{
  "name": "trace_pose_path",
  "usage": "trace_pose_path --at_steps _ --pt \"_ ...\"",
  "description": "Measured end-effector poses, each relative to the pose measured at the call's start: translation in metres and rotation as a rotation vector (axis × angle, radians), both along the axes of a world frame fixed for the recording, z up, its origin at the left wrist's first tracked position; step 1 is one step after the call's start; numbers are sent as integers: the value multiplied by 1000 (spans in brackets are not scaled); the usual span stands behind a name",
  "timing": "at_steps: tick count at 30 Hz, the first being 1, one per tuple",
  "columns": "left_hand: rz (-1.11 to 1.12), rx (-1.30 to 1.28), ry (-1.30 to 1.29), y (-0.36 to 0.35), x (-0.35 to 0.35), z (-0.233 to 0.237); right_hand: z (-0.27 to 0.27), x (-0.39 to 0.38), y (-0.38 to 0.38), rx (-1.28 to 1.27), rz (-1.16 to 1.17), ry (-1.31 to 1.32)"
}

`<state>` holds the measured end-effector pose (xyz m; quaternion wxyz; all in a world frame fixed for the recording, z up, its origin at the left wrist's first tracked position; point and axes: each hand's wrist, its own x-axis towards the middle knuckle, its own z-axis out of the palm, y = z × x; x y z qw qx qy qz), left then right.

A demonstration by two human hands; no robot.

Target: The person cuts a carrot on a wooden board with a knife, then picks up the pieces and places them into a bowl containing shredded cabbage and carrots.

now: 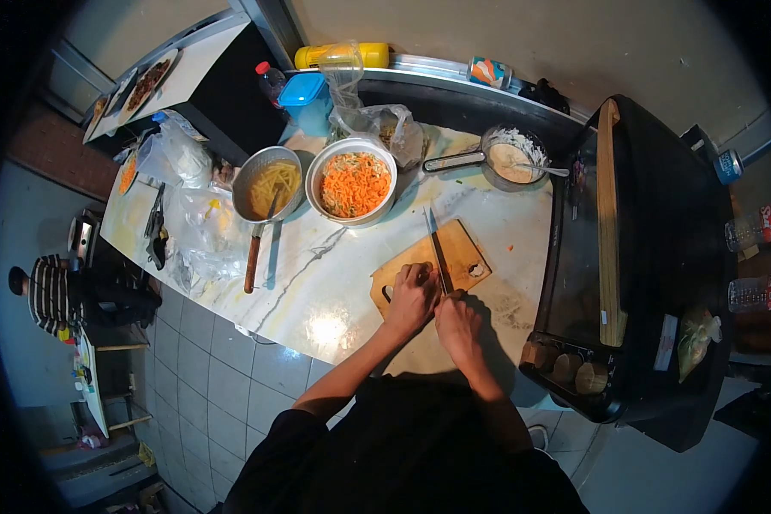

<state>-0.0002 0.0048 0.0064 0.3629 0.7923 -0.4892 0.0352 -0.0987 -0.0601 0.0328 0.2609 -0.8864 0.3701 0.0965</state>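
A wooden cutting board (461, 242) lies at an angle on the marble-patterned table in front of me. My right hand (459, 324) is closed around the handle of a knife (438, 250), whose long blade points away from me across the board. Close beside the blade on its left, my left hand (413, 295) rests over the board with fingers curled down. Whatever is under those fingers is hidden. A small pale piece (476, 271) shows near the board's right corner.
Behind the board stand a pot of shredded carrot (313, 182), a saucepan with yellow strips (244, 184) and a pan of pale batter (488, 171) with a spoon. Plastic bags (206, 227) lie left. A black appliance (574, 283) borders the right. Someone in stripes (50, 295) is far left.
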Motion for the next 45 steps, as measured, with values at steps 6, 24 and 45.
trace_pose_path --at_steps 6,24,45 --pt "-19 45 4 0 2 -3 -7 -2 1 -10 8 13" --pt "2 -35 85 4 4 -15 -24 -4 -6 -92 29 23" --pt "120 -184 265 -1 7 -9 3 -18 -5 16 -7 -33"
